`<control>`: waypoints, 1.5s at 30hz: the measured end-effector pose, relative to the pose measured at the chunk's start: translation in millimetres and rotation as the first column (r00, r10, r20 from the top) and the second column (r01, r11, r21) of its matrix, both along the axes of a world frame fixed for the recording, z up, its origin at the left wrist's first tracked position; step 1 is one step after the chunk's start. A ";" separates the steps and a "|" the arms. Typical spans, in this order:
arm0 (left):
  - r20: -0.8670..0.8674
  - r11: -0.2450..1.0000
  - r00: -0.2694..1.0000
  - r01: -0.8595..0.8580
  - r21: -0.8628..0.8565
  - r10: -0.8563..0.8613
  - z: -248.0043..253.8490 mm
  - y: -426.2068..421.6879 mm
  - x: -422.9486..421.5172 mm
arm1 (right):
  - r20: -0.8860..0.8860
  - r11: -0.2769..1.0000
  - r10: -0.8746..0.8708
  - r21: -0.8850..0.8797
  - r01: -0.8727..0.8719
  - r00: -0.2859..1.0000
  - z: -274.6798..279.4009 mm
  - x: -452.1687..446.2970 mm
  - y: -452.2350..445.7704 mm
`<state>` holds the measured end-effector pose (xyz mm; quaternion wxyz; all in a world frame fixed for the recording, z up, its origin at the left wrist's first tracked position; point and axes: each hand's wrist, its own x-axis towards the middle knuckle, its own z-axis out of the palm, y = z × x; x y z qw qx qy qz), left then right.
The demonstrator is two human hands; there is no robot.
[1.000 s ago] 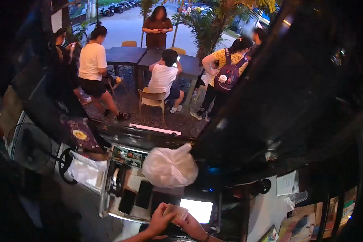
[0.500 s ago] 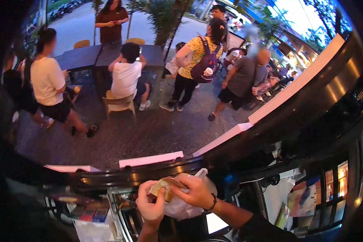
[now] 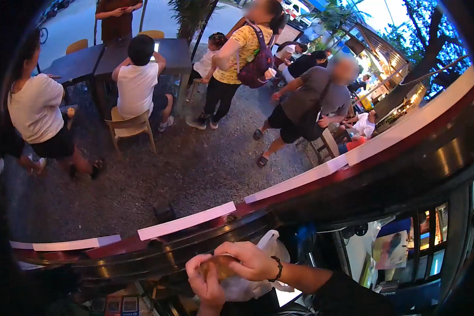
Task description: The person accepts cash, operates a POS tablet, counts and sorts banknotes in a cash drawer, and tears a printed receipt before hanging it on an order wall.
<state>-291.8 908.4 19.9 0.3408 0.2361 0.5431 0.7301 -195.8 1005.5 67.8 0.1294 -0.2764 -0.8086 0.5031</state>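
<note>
Low in the head view, my left hand (image 3: 204,279) and my right hand (image 3: 247,262) come together around yellow-brown folded paper (image 3: 221,266) that looks like banknotes. My left thumb presses on its front, while the fingers of my right hand pinch its upper right edge. A white plastic bag (image 3: 268,245) is just behind and below my right hand. I cannot tell whether the bag hangs from a hand or rests on something. A dark beaded bracelet (image 3: 275,268) circles my right wrist.
A dark counter ledge (image 3: 195,253) with white panels (image 3: 187,220) curves across in front of me. Beyond it, several people stand or sit near a dark table (image 3: 79,63) and a wooden chair (image 3: 129,126). Shelves and papers (image 3: 392,250) are at lower right.
The view has tilted and shifted, so the people outside appear further left and higher. Both hands keep the folded paper, which is turned to show a browner face. The person in dark grey has stepped.
</note>
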 end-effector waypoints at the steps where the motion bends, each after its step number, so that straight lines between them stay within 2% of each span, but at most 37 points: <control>1: 0.018 0.999 0.999 -0.042 0.030 0.042 -3.6 -1.6 1.3 | 0.003 1.000 0.000 -0.003 0.000 1.000 1.1 -2.3 -0.4; 3: 0.089 0.999 0.995 -0.044 0.030 0.042 -15.1 -7.9 4.0 | -0.092 0.942 -0.106 -0.328 0.071 0.990 2.6 -6.0 -2.6; 4: 0.156 0.998 0.987 -0.050 0.038 0.043 -20.7 -9.8 4.7 | -0.089 0.941 -0.106 -0.329 0.072 0.990 -3.0 -5.9 -2.2; 6: 0.224 0.997 0.974 -0.056 0.045 0.045 -25.1 -9.0 1.7 | -0.283 0.985 0.005 -0.162 -0.053 0.959 -17.4 -3.9 -1.6; 7: 0.223 0.995 0.975 -0.047 0.083 0.028 -24.3 -7.7 -2.2 | -0.283 0.985 0.005 -0.164 -0.054 0.959 -18.8 -2.3 0.8; 9: 0.219 0.992 0.976 -0.038 0.120 0.011 -20.3 -7.3 -8.2 | -0.211 0.993 0.102 -0.032 -0.111 0.972 -16.1 2.8 7.3; 10: 0.415 0.984 0.900 0.064 0.167 -0.129 -16.8 -9.6 -10.8 | -0.214 0.993 0.104 -0.035 -0.114 0.971 -13.1 3.0 10.3; 11: 0.583 0.961 0.769 0.152 0.233 -0.263 -13.8 -11.5 -13.7 | -0.197 0.980 0.187 0.107 -0.169 0.962 -9.7 2.3 13.9; 12: 0.559 0.942 0.763 0.208 0.262 -0.324 -10.8 -10.6 -18.9 | -0.171 0.944 0.267 0.246 -0.221 0.948 -7.2 1.9 14.5; 13: 0.554 0.944 0.769 0.208 0.258 -0.320 -6.3 -9.6 -21.7 | -0.179 0.944 0.269 0.245 -0.222 0.946 -5.8 2.1 12.3; 15: 0.471 0.931 0.814 0.361 0.047 -0.339 2.8 -10.7 -25.1 | -0.123 0.925 0.256 0.320 -0.206 0.959 -2.5 3.9 8.0; 16: 0.542 0.938 0.778 0.340 0.062 -0.317 1.0 -13.9 -24.8 | -0.075 0.931 0.238 0.302 -0.206 0.968 -4.8 8.5 7.5; 17: 0.532 0.945 0.792 0.322 0.054 -0.300 0.1 -15.2 -22.8 | -0.089 0.928 0.257 0.302 -0.220 0.962 0.8 10.6 -0.5; 18: 0.462 0.954 0.843 0.300 0.026 -0.277 -0.4 -16.2 -21.2 | -0.099 0.995 -0.025 0.096 0.034 0.995 8.0 10.1 -9.8; 19: 0.381 0.968 0.897 0.252 -0.017 -0.227 0.5 -20.5 -22.7 | -0.046 0.956 -0.273 -0.124 0.266 0.961 13.2 7.5 -16.1; 21: 0.389 0.976 0.905 0.211 -0.058 -0.172 8.1 -31.4 -28.2 | 0.157 0.923 -0.293 -0.211 0.322 0.943 21.3 13.6 -13.1; 23: 0.349 0.986 0.927 0.162 -0.035 -0.140 6.6 -43.1 -32.5 | 0.445 0.974 -0.072 -0.162 0.159 0.893 18.8 32.4 -8.6; 25: 0.308 0.983 0.940 0.173 -0.060 -0.147 8.5 -55.7 -37.1 | 0.559 0.986 0.056 -0.162 0.043 0.827 21.3 41.0 -13.5; 26: 0.304 0.984 0.943 0.165 -0.064 -0.138 11.1 -59.6 -37.2 | 0.540 0.984 0.089 -0.179 0.011 0.837 17.3 45.8 -15.9; 28: 0.299 0.980 0.942 0.182 -0.079 -0.151 15.0 -63.7 -30.3 | 0.351 0.969 0.144 -0.239 -0.060 0.925 11.3 60.6 -21.7; 29: 0.287 0.981 0.947 0.175 -0.085 -0.144 16.0 -66.1 -26.9 | 0.338 0.968 0.151 -0.242 -0.070 0.929 13.8 60.6 -26.2; 31: 0.275 0.975 0.949 0.189 -0.114 -0.152 15.5 -68.7 -17.4 | 0.171 0.796 0.003 -0.597 0.101 0.985 18.8 57.1 -33.9; 32: 0.248 0.973 0.954 0.200 -0.111 -0.168 17.1 -68.8 -12.3 | 0.158 0.798 0.008 -0.597 0.089 0.987 18.3 55.1 -37.0; 33: 0.240 0.974 0.957 0.194 -0.114 -0.162 19.7 -69.3 -6.8 | 0.061 0.780 -0.085 -0.617 0.104 0.995 17.6 54.5 -41.8; 34: 0.168 0.968 0.967 0.214 -0.131 -0.191 22.5 -68.1 -2.6 | -0.037 0.762 -0.176 -0.637 0.113 0.984 18.2 52.4 -45.1; 35: 0.100 0.960 0.970 0.234 -0.151 -0.221 24.2 -67.9 2.7 | -0.043 0.763 -0.170 -0.638 0.104 0.985 21.5 48.9 -50.2; 37: 0.082 0.966 0.975 0.217 -0.141 -0.207 26.7 -65.9 14.6 | -0.158 0.792 -0.382 -0.563 0.235 0.911 29.2 43.0 -60.2; 38: 0.079 0.964 0.975 0.219 -0.149 -0.209 31.8 -65.0 19.2 | -0.164 0.793 -0.379 -0.565 0.228 0.911 30.0 44.1 -63.8; 40: 0.069 0.964 0.976 0.213 -0.159 -0.205 35.4 -64.5 27.1 | -0.160 0.904 -0.401 -0.229 0.361 0.902 29.4 47.7 -70.5; 41: 0.064 0.961 0.973 0.230 -0.156 -0.222 31.5 -66.7 30.4 | -0.166 0.906 -0.395 -0.231 0.354 0.903 30.9 48.7 -73.8; 43: 0.051 0.958 0.971 0.239 -0.160 -0.234 31.0 -71.3 37.8 | -0.141 0.932 -0.320 0.131 0.338 0.937 34.8 51.7 -79.2; 45: 0.069 0.936 0.963 0.269 -0.227 -0.261 34.8 -76.0 45.5 | -0.163 0.928 -0.293 0.189 0.321 0.942 32.0 56.3 -82.6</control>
